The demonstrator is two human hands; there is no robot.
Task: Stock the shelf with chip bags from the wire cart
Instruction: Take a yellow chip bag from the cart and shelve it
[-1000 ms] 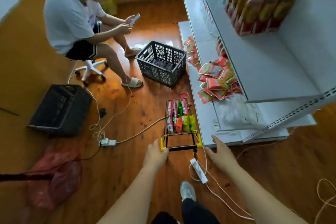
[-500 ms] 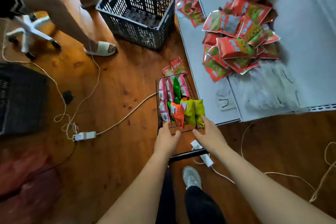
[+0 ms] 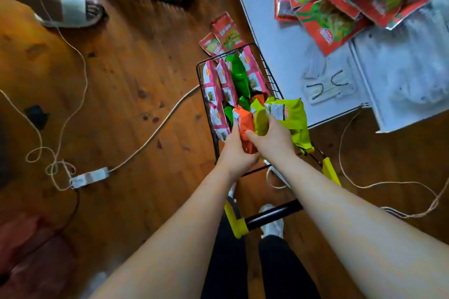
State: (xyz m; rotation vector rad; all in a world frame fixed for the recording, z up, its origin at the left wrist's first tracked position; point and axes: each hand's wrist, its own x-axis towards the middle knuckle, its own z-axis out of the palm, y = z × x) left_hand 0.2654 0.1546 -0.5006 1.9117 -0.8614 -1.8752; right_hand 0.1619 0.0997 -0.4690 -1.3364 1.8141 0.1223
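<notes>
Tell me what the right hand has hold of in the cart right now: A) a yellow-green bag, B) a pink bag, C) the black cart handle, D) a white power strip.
A: the right hand grips a yellow-green bag at the near end of the wire cart, while the left hand holds the orange bag beside it.

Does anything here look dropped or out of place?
Yes. Two red snack packets lie on the wooden floor just beyond the wire cart, beside the shelf rather than on it.
</notes>
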